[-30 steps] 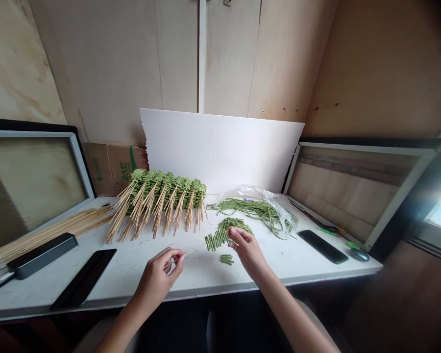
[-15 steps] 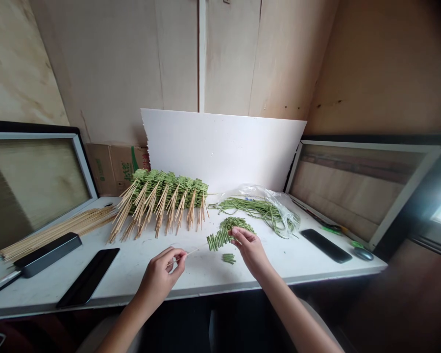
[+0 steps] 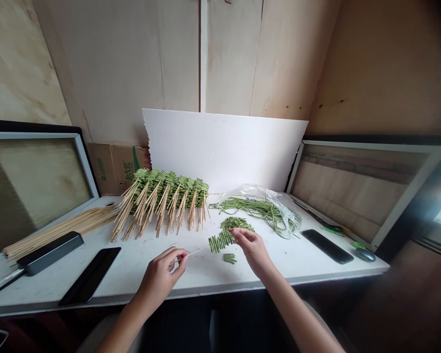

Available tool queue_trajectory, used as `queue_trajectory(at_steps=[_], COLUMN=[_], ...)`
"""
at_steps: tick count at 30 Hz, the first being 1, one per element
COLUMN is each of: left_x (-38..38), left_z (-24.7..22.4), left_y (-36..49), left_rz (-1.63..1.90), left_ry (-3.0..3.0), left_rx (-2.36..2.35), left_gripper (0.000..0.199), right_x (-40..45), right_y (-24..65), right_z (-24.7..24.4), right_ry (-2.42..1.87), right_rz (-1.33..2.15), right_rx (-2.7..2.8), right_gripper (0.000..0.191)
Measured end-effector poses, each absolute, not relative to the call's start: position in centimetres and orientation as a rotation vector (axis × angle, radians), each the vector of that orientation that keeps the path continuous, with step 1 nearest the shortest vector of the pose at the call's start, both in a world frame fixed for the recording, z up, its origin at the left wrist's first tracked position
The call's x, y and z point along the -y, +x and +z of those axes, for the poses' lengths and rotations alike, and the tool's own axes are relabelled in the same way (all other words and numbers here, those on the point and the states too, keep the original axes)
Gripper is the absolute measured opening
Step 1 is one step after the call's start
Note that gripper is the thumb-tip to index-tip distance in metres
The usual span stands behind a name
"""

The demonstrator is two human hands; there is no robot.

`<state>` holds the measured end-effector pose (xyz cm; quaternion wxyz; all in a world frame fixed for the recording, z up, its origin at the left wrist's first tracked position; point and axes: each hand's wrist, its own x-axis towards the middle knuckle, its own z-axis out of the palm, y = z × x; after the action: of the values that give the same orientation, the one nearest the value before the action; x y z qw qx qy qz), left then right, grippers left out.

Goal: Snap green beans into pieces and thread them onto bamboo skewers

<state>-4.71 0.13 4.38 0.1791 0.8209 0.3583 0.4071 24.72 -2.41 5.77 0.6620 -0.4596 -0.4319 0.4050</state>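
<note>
My left hand is closed in a pinch around a thin bamboo skewer that points right. A row of short green bean pieces is threaded side by side along the skewer. At the row's right end, my right hand pinches with thumb and forefinger on a bean piece; its fingertips partly hide it. Under the row, a few cut bean pieces lie on the white table. Just behind is a heap of cut bean pieces, partly covered by my right hand.
Filled bean skewers are stacked at the back left, sticks towards me. Bare skewers lie further left, near a black box and a phone. Long uncut beans in a plastic bag, another phone and a mouse are right.
Both hands keep their grips, with only slight movement. The whole view has shifted a little, and the bean row hangs at nearly the same spot.
</note>
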Motion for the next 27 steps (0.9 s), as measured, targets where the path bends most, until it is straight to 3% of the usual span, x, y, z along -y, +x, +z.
queue_trajectory(at_steps=[16,27], left_x=[-1.0,-0.8], left_z=[4.7,4.5], left_y=[-5.8,-5.3], left_rz=[1.077,1.167], left_ry=[2.35,2.228], left_rx=[-0.986,-0.999], left_gripper=[0.023,0.023], right_x=[2.8,2.3], right_y=[23.6,24.2], right_z=[5.3,5.1], right_ry=[-1.058,-1.014], right_rz=[0.951,0.997], right_rx=[1.039,0.974], right_gripper=[0.026,0.034])
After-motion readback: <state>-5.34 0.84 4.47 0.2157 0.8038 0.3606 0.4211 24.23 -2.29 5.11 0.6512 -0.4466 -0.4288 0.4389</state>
